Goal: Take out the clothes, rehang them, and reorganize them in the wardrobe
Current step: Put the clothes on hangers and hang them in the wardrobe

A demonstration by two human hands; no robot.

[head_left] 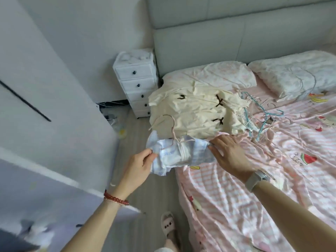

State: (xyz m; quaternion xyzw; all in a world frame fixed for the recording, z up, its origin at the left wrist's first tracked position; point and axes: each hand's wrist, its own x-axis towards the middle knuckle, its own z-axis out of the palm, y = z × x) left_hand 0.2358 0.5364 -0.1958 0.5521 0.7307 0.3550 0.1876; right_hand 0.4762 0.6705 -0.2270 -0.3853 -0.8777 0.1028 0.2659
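Observation:
A small pale blue checked garment [181, 153] hangs on a pink wire hanger [171, 124] at the bed's near-left corner. My left hand [140, 164] pinches its left edge. My right hand [229, 153] holds its right edge, fingers spread over the sheet. Behind it lies a cream garment [196, 115] with black bows, spread on the bed. Several loose wire hangers [263, 113], blue and pink, lie tangled to its right.
The bed [272, 179] has a pink striped sheet and two pillows [294, 77] against a grey headboard. A white drawer unit [136, 82] stands by the bed. A white wardrobe door [45, 88] fills the left. My slippered foot [168, 226] is on the wood floor.

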